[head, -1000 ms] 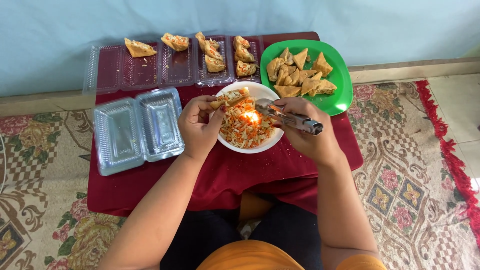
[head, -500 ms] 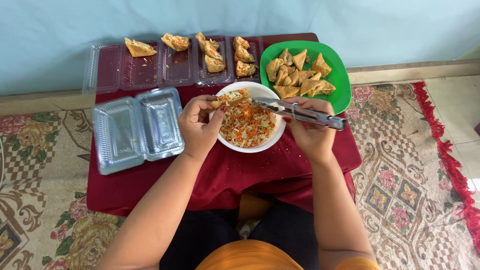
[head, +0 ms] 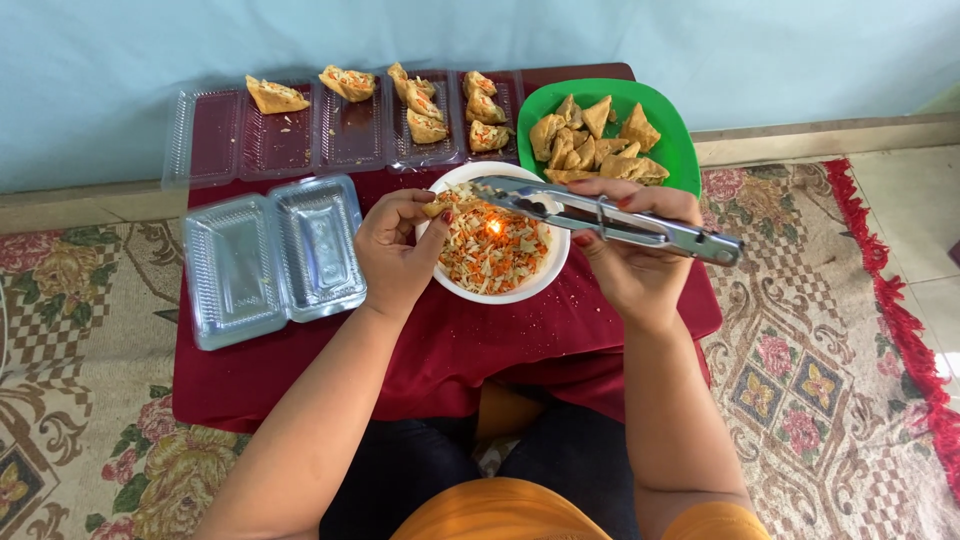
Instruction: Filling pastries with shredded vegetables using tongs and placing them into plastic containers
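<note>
My left hand holds a small fried tofu pocket at the left rim of a white bowl filled with shredded orange and white vegetables. In my right hand are metal tongs, lying across the bowl with their tips over its upper left part. A green plate just behind the bowl carries several plain fried tofu triangles.
A low table with a dark red cloth holds an open clear plastic box at the left. Clear trays along the back hold several stuffed tofu pieces. Patterned carpet surrounds the table; a pale wall is behind.
The tongs have swung from pointing into the bowl's filling to lying nearly flat across it, tips further left. My left hand stays at the bowl's rim with the tofu pocket.
</note>
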